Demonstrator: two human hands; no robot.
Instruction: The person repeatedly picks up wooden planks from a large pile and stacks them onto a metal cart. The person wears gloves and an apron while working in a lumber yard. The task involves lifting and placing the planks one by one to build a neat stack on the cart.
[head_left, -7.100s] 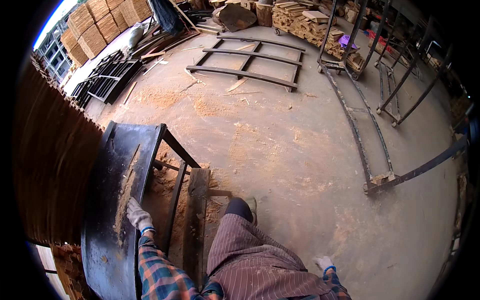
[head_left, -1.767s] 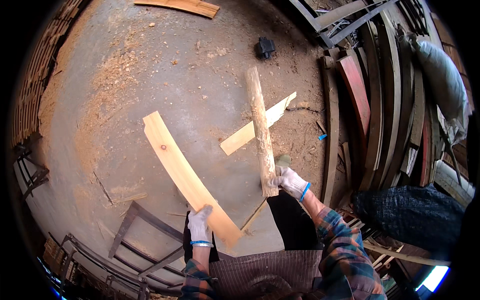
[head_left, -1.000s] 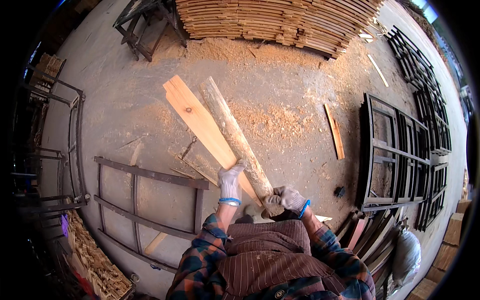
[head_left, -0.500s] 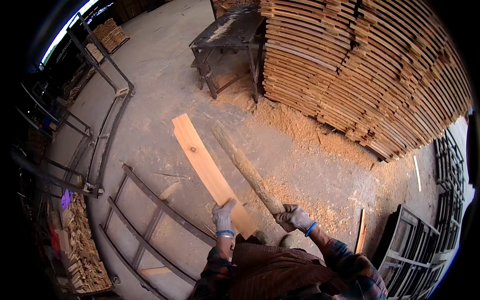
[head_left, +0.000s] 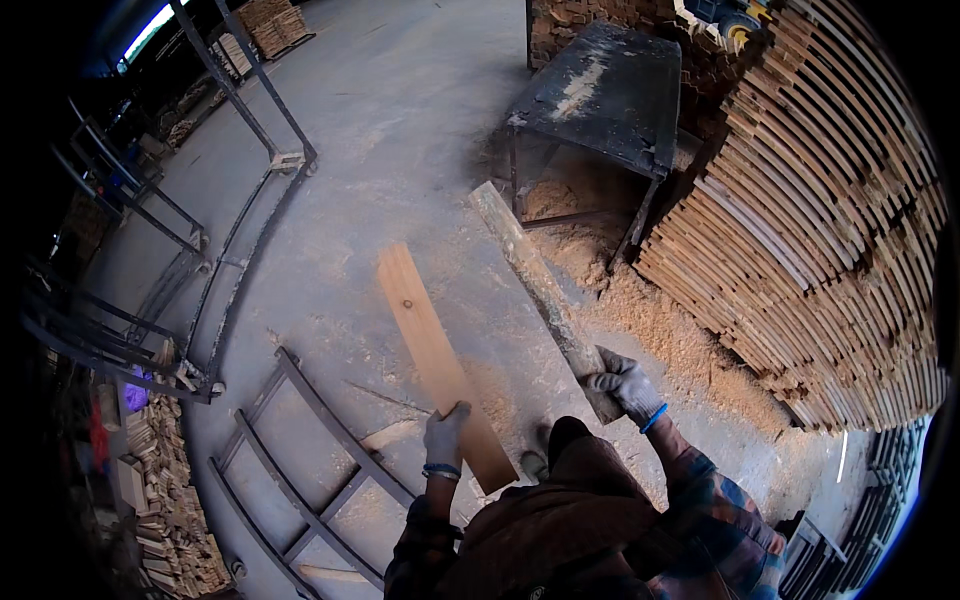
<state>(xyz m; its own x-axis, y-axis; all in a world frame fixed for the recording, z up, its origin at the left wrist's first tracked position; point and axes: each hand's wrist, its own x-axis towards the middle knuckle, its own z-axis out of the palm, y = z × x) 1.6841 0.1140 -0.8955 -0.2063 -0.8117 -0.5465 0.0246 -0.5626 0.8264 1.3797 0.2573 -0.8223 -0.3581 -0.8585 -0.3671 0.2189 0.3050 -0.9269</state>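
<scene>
My left hand (head_left: 444, 437), in a grey work glove, grips the near end of a flat pale wooden plank (head_left: 430, 350) that points away from me over the floor. My right hand (head_left: 622, 381), gloved the same way, holds the near end of a rough, darker slab of wood (head_left: 530, 276) with bark on its edge. The slab's far end reaches toward a dark metal table (head_left: 600, 90). Both boards are lifted off the ground, side by side and apart.
A tall stack of sawn boards (head_left: 830, 230) fills the right side, with sawdust heaped at its foot (head_left: 690, 350). Metal frames lie on the concrete floor at lower left (head_left: 320, 470) and upper left (head_left: 250, 210). Cut wood pieces are piled at far left (head_left: 160, 500).
I have turned further while carrying both boards; the metal table and the board stack have come closer and now sit ahead and to the right. Both hands keep their grip.
</scene>
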